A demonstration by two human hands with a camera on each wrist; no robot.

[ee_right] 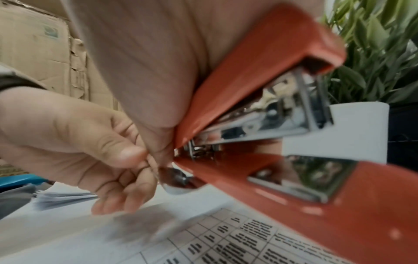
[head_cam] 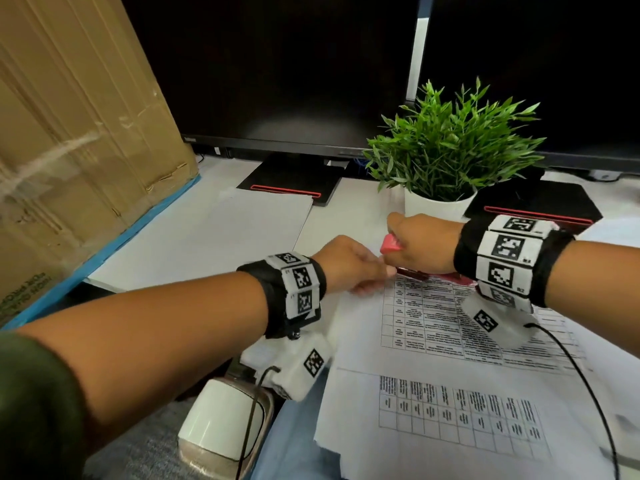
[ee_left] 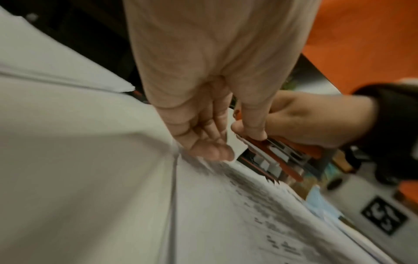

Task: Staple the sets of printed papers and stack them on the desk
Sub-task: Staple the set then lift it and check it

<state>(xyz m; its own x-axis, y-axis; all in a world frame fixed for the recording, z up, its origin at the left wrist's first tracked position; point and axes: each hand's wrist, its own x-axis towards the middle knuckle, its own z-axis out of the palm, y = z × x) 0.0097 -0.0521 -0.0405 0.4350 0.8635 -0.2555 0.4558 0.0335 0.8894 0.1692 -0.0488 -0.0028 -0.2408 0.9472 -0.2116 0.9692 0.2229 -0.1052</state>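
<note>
My right hand (head_cam: 422,244) grips a red stapler (head_cam: 391,244) just above the top edge of a printed set of papers (head_cam: 433,327) with tables on it. In the right wrist view the stapler (ee_right: 271,62) has its jaws apart, and no sheet shows between them. My left hand (head_cam: 349,265) has its fingers curled onto the set's top left corner. Its thumb (ee_left: 251,125) touches the stapler's (ee_left: 282,160) rear end. A second printed set (head_cam: 450,427) lies nearer me. A stack of white sheets (head_cam: 214,233) lies on the desk to the left.
A potted green plant (head_cam: 446,143) stands just behind my right hand. Two dark monitors (head_cam: 277,81) on black stands (head_cam: 294,181) fill the back. A large cardboard box (head_cam: 69,116) leans at the left. A white rounded object (head_cam: 221,417) sits below my left forearm.
</note>
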